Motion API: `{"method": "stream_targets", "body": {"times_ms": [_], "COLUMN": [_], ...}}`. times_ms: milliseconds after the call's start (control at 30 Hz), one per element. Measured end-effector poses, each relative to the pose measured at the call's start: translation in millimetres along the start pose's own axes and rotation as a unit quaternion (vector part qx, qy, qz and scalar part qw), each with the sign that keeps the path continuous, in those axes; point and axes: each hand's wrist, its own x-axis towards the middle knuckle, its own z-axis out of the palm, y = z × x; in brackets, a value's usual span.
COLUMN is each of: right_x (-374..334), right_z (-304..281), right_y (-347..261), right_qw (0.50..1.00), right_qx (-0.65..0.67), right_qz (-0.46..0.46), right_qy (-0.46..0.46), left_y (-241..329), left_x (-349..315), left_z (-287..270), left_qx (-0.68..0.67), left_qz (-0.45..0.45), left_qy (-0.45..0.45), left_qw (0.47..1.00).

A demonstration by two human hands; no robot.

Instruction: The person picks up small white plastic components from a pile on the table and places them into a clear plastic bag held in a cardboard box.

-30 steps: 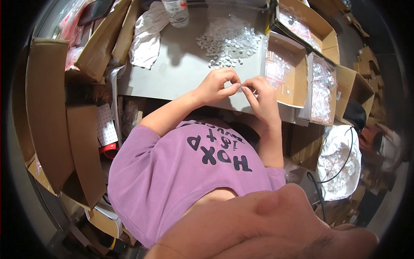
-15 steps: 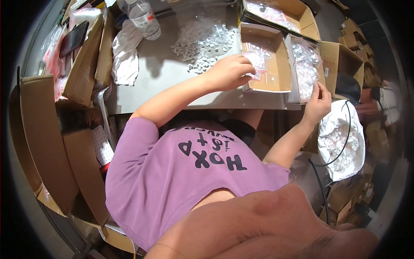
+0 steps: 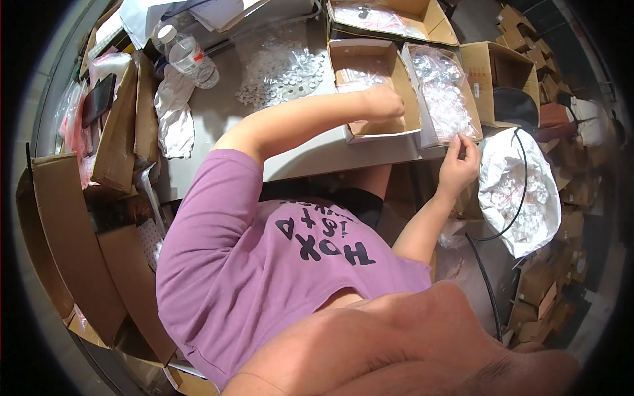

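My left hand [image 3: 384, 105] is closed in a fist over an open cardboard box [image 3: 411, 99] that holds small clear plastic bags [image 3: 360, 78]. Its fingertips face away, so whatever they hold is hidden. At the near edge of a neighbouring shallow box [image 3: 477, 104] is my right hand [image 3: 459, 165], fingers curled with the tips together by the bags. Filled clear bags [image 3: 446, 105] heap up in that box. Beyond my left forearm, many small whitish pieces [image 3: 284, 82] lie loose on the grey table [image 3: 304, 155], partly in a large clear plastic bag [image 3: 277, 46].
A water bottle [image 3: 191, 59] stands by a white cloth [image 3: 175, 115] at the left. Further left are cardboard boxes [image 3: 119, 125] and a phone [image 3: 99, 100]. At right hangs a white sack [image 3: 522, 198] of clear bags, crossed by a black cable [image 3: 487, 280]. Another box [image 3: 432, 20] sits behind.
The view has shifted, with the table contents appearing further left. My left hand has moved deeper over the open box and curled tighter. The right hand stays by the shallow box's near edge.
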Motion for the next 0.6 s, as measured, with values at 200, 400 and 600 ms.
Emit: {"method": "stream_targets", "body": {"times_ms": [200,400,600], "right_x": [-26.8,-80.9,-94.9], "right_z": [14.5,68.1,150.7], "right_y": [-68.7,-119.6,-134.2], "right_qw": [0.964,0.847,0.909], "right_qx": [0.205,0.255,0.170], "right_qz": [-0.025,-0.076,-0.148], "right_qy": [-0.170,-0.460,-0.349], "left_y": [-8.3,1.3,48.1], "left_x": [-45.1,-154.8,-245.9], "left_z": [-54.4,-86.5,-73.9], "left_qx": [-0.281,-0.405,-0.339], "left_qz": [-0.093,-0.275,-0.432], "left_qy": [0.230,0.369,0.420], "left_qw": [0.927,0.790,0.723]}}
